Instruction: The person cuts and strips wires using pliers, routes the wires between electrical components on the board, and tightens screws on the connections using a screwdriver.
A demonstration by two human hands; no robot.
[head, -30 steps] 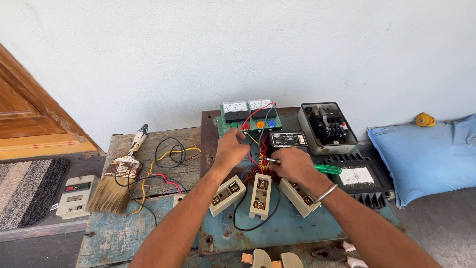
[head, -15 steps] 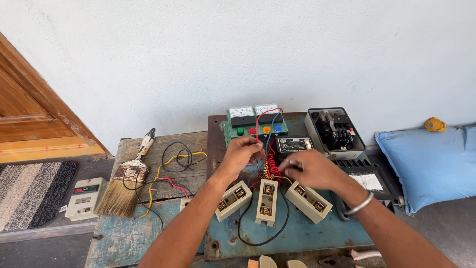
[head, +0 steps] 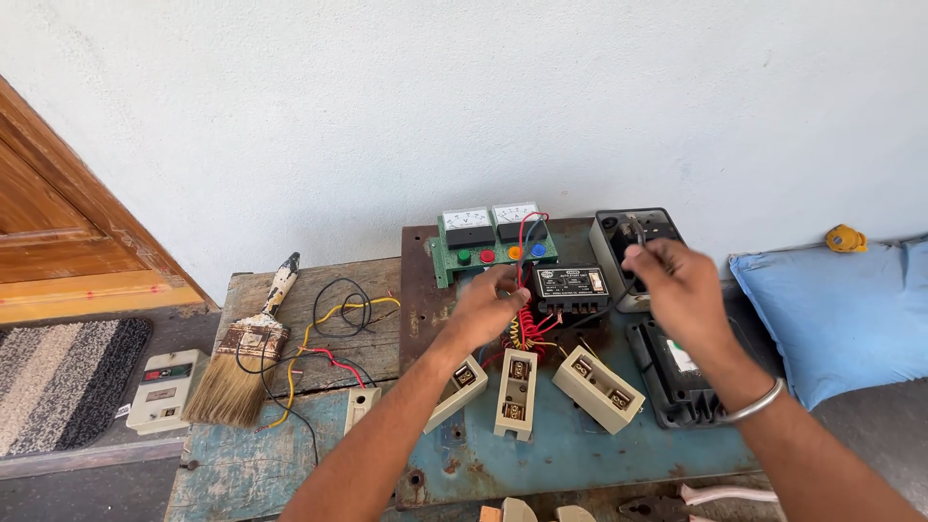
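Observation:
My left hand [head: 488, 307] is closed around a bundle of red coiled and black wires [head: 527, 327] just in front of a green panel [head: 495, 253] with two meters and coloured buttons. A black relay block [head: 570, 287] sits right of the bundle. My right hand [head: 679, 282] is raised over an open black box [head: 611, 232], pinching what looks like a thin black wire [head: 638, 232] that runs back toward the bundle. Three cream fuse carriers [head: 515, 391] lie on the blue metal board [head: 580, 454] below both hands.
A black lid [head: 677, 377] lies right of the carriers. On the wooden bench at left are a paintbrush [head: 242, 358], loose black, yellow and red wires [head: 338, 314] and a cream switch box [head: 164, 389]. A blue cushion [head: 841, 309] lies right, pliers [head: 657, 507] at the front edge.
My right hand has lifted away from the wire bundle, up and to the right over the black box. My left hand stays on the bundle. The view has shifted slightly.

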